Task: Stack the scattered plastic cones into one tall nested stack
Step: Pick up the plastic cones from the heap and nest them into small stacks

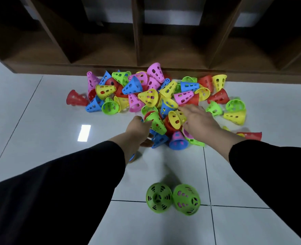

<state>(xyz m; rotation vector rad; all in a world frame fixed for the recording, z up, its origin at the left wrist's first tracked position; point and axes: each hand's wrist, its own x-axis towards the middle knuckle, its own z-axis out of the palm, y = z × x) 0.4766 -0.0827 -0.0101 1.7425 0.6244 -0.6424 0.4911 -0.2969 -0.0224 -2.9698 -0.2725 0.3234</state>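
On the tiled floor [40, 131], against a dark wooden shelf unit [139, 41]: a pile of perforated plastic cones [155, 96] in many colours. Near its front edge, left hand [137, 133] gripping a green cone [156, 122], fingers curled round it. Right hand [199, 119] spread flat, fingers straight, touching a yellow cone [176, 119]. Nearest, two green cones [172, 198] side by side, apart from the pile.

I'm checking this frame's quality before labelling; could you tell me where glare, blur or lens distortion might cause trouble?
Head view: a bright rectangular glare patch sits on the glossy floor tiles, left of the left hand; the red cone at the pile's left edge is smeared; the shelf unit is dim and its uprights splay from wide-angle distortion; both hands, including the right hand, are slightly soft.
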